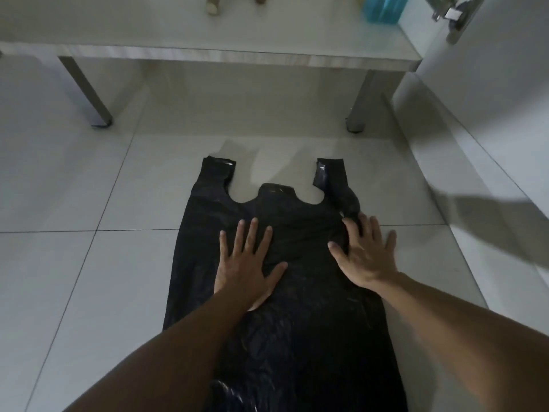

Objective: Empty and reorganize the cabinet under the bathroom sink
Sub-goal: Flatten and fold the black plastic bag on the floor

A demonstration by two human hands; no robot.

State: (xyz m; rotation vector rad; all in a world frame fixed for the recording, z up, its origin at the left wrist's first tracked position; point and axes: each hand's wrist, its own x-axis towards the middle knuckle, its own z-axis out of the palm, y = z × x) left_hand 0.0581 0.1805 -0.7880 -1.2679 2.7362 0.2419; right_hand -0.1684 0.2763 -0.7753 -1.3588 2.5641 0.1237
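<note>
Black bag (285, 307) on tiled floor (74, 263), left hand (246, 269), right hand (365, 257) pressing flat, fingers spread

Black bag (297, 292) on pale grey tiles (74, 278)

Glossy plain black plastic; the cabinet base (208, 40) is white, and a teal-blue container (383, 7) stands on it.

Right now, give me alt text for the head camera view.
Both hands, left and right, press flat on a black plastic bag spread on the tiled floor. Beyond it stands a cabinet base on legs, with a blue container inside.
</note>
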